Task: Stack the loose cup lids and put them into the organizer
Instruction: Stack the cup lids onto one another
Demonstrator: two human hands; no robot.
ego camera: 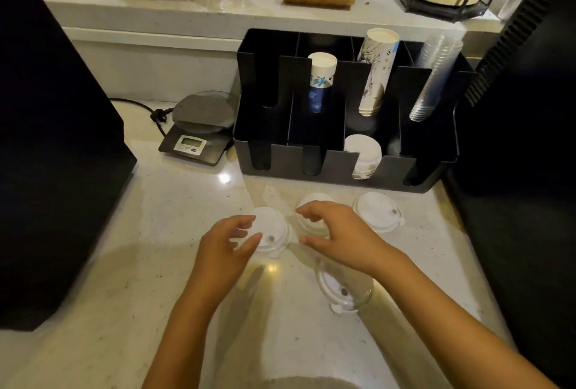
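Several white cup lids lie loose on the pale counter in front of the black organizer point(386, 170). My left hand point(224, 248) curls over one lid point(271, 232), with thumb and fingers at its edge. My right hand point(336, 232) hovers with spread fingers over a second lid point(311, 223), partly hiding it. A third lid point(378, 211) lies to the right, untouched. A fourth lid point(339, 292) lies nearer me, under my right forearm. A stack of lids point(364, 154) leans in a front slot of the organizer.
The organizer's rear slots hold two stacks of paper cups point(321, 80) and a stack of clear cups point(433, 76). A small digital scale point(199, 126) stands left of it. Large black machines flank the counter at left point(46, 139) and right point(523, 170).
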